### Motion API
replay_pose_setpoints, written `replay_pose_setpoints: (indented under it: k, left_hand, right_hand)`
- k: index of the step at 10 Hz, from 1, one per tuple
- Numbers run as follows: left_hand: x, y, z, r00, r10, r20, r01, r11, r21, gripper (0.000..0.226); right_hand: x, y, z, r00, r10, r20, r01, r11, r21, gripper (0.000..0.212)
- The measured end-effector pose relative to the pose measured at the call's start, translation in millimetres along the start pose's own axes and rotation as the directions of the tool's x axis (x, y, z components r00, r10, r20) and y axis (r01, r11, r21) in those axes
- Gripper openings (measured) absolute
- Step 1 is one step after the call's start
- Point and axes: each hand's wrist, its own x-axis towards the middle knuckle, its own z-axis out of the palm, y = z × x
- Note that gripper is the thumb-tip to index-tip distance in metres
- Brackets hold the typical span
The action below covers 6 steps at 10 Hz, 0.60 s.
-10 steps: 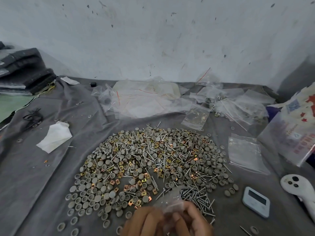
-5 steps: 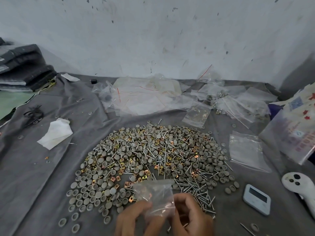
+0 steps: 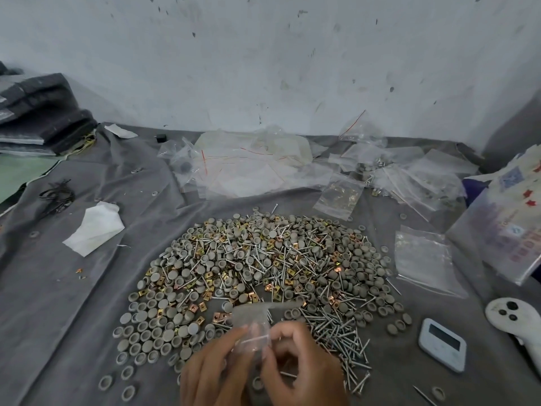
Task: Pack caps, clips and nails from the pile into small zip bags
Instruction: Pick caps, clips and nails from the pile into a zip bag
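Observation:
A wide pile (image 3: pixel 263 268) of grey round caps, brass square clips and steel nails covers the grey cloth in the middle. At the pile's near edge my left hand (image 3: pixel 213 373) and my right hand (image 3: pixel 298 364) both pinch one small clear zip bag (image 3: pixel 253 326), held upright between them. A nail shows through the bag near my fingertips. A loose heap of nails (image 3: pixel 339 332) lies just right of my right hand. Further zip bags (image 3: pixel 421 256) lie flat at the right.
Several filled and empty bags (image 3: pixel 251 168) are strewn along the wall. A white tissue (image 3: pixel 93 230) and black cords (image 3: pixel 55 196) lie at the left, folded dark cloth (image 3: pixel 41 112) behind. A white timer (image 3: pixel 442 344), a white controller (image 3: pixel 512 317) and a printed bag (image 3: pixel 509 230) sit at the right.
Both hands have come up into view with the small bag. The bag, spread wide half a second ago, is now gathered narrower between my fingertips. The view has shifted slightly downward.

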Motion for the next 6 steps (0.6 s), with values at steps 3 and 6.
replay_pose_setpoints:
  k: [3, 6]
  left_hand:
    - [10.6, -27.6, -30.4, 0.919, -0.393, 0.027, 0.386, 0.886, -0.255, 0.040]
    - [7.7, -14.5, -8.1, 0.969, 0.054, 0.242, -0.105, 0.973, 0.204, 0.028]
  right_hand:
    - [79.9, 24.9, -8.9, 0.992, -0.035, 0.125, 0.052, 0.990, -0.134, 0.005]
    - [249.3, 79.0, 13.6, 0.907, 0.123, 0.403, 0.155, 0.793, -0.590, 0.062]
